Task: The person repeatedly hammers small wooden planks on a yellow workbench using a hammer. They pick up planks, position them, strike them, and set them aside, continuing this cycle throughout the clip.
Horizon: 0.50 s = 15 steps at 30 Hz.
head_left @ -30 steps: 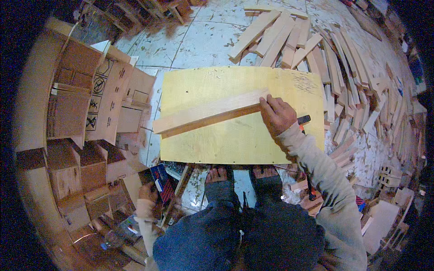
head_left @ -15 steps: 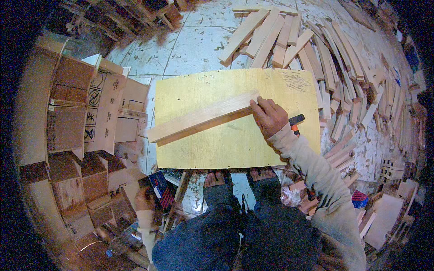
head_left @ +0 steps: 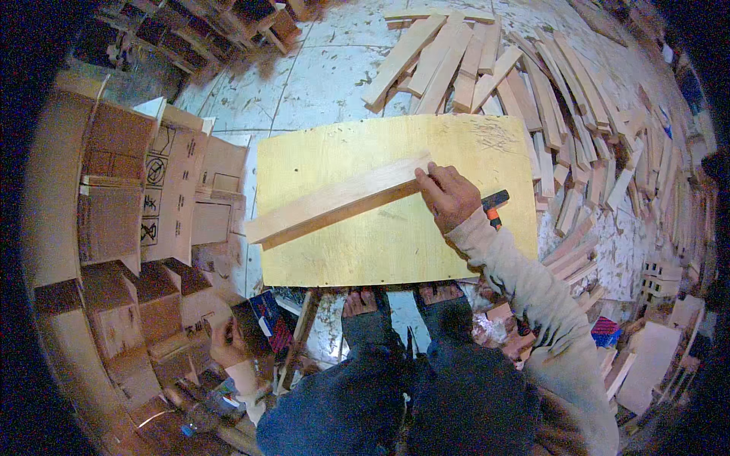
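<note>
A long pale wooden plank (head_left: pixel 342 196) lies slantwise across the yellow board (head_left: pixel 365 258). At its upper right end, my right hand (head_left: pixel 450 199) is closed on it, thumb on the near side. Just right of that hand a hammer (head_left: pixel 494 207) with a black head and an orange-and-black handle rests on the board, partly behind my sleeve. Low on the left, my left hand (head_left: pixel 226 342) is beside the cardboard compartments, fingers curled together; whatever is in them is too small to make out. A dark blue and red box (head_left: pixel 268 315) stands just right of it.
Many loose wooden slats (head_left: pixel 563 99) are heaped on the floor at the far right. Open cardboard boxes (head_left: pixel 171 182) line the left side. My feet (head_left: pixel 361 302) are at the board's near edge. A blue and red packet (head_left: pixel 606 332) lies at lower right.
My left hand has moved up and slightly left, toward the cardboard compartments, and looks less blurred. My right hand keeps its hold on the plank. The whole view has shifted slightly.
</note>
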Tool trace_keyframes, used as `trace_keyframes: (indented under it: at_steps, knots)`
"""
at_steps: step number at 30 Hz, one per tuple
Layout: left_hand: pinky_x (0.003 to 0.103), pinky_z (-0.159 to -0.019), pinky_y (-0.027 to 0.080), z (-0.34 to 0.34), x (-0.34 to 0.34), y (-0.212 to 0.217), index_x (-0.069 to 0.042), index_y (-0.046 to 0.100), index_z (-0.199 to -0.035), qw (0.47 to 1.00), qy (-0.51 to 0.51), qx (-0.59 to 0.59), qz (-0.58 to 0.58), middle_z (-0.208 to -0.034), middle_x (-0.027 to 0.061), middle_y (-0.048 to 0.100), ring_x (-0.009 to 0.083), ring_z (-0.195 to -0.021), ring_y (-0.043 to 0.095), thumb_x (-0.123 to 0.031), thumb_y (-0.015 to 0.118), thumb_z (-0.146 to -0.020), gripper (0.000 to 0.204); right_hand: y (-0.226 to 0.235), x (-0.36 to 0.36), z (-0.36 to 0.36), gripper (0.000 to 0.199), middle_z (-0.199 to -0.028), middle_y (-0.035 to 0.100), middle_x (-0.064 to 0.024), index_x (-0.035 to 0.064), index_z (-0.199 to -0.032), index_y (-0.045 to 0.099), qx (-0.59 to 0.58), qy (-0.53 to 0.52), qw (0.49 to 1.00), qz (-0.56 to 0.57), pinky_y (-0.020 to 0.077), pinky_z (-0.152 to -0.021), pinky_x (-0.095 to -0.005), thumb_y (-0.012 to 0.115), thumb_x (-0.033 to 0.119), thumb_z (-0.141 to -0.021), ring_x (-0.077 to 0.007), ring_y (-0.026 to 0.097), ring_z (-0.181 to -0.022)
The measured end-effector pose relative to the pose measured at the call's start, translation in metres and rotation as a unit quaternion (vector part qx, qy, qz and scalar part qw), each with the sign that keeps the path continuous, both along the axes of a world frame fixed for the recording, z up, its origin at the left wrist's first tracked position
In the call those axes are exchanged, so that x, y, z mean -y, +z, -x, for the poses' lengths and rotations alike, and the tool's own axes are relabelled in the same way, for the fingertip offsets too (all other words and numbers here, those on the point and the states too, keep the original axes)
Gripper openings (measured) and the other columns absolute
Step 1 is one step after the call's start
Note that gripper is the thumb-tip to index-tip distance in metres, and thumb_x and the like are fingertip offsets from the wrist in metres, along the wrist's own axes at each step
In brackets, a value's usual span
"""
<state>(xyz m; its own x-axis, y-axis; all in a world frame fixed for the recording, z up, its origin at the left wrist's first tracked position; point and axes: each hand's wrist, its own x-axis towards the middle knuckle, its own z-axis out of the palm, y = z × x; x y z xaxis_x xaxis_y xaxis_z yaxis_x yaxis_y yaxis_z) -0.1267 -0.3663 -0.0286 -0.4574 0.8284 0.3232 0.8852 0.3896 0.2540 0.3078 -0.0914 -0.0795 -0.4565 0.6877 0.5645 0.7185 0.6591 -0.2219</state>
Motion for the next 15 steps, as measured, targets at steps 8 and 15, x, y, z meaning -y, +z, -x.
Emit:
trace_keyframes:
  at_steps: [8, 15]
  knots:
    - [0.031, -0.076, 0.052, -0.169, -0.208, 0.042, 0.001, 0.068, -0.095, 0.906, -0.250, 0.299, -0.164, -0.093, 0.0142, 0.066, 0.0249, -0.085, 0.065, 0.003, 0.067, -0.080, 0.015, 0.004, 0.002, -0.001, 0.037, -0.101, 0.061, -0.0157, 0.0022, -0.111, 0.063, 0.009, -0.002, 1.000, 0.004, 0.0527, -0.064, -0.0351, 0.065, 0.005, -0.074, -0.0281, 0.061, -0.082]
    - [0.027, -0.064, 0.051, -0.182, -0.207, 0.020, -0.002, 0.068, -0.096, 0.886, -0.280, 0.365, -0.059, -0.089, 0.0119, 0.067, 0.0178, -0.074, 0.064, -0.003, 0.067, -0.083, 0.013, -0.002, 0.000, -0.001, 0.039, -0.107, 0.062, -0.0155, 0.0041, -0.114, 0.062, 0.002, -0.002, 1.000, -0.006, 0.0525, -0.059, -0.0352, 0.060, 0.007, -0.075, -0.0271, 0.061, -0.082]
